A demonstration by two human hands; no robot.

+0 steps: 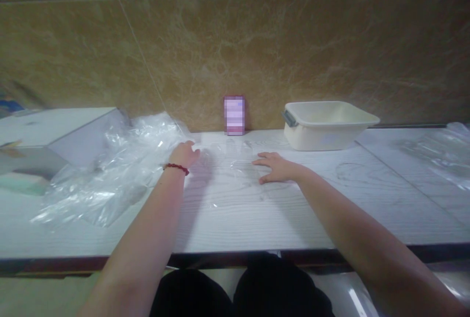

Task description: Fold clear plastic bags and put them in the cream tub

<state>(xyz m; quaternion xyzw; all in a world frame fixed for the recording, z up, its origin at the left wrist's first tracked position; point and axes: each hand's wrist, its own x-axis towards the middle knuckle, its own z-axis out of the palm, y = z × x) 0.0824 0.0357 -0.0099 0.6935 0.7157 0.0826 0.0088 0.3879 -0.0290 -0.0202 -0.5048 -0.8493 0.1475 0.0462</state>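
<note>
Table (235, 224): white, wood-grained, a seam crossing its right part, dark front edge. Wall (235, 48): brown marbled tiles with pale joints, directly behind.

Far left: blue item (10, 106), behind the box. White box (55, 126), on the table. Pale green item (24, 183), low in front of it. Clear plastic bags (121, 170), crumpled, heaped beside the box. Left hand (185, 154), at the heap's right edge, thumb standing apart from the fingers; red beaded bracelet (176, 167) on the wrist. Clear plastic piece (233, 153), flat on the table between the two hands. Phone (234, 116), upright against the wall. Right hand (274, 167), well apart from the left, palm down, fingers spread. Cream tub (326, 136), grey clip on its left end, near the wall. Second lot of clear plastic (444, 153), far right.

Obscured: blue item, box and green item, cut by the left border; plastic piece, outline too faint to trace; contact between it and either hand, cannot tell; phone screen, blurred into blocks; tub's contents, hidden by its front wall; right-hand plastic, cut off.
</note>
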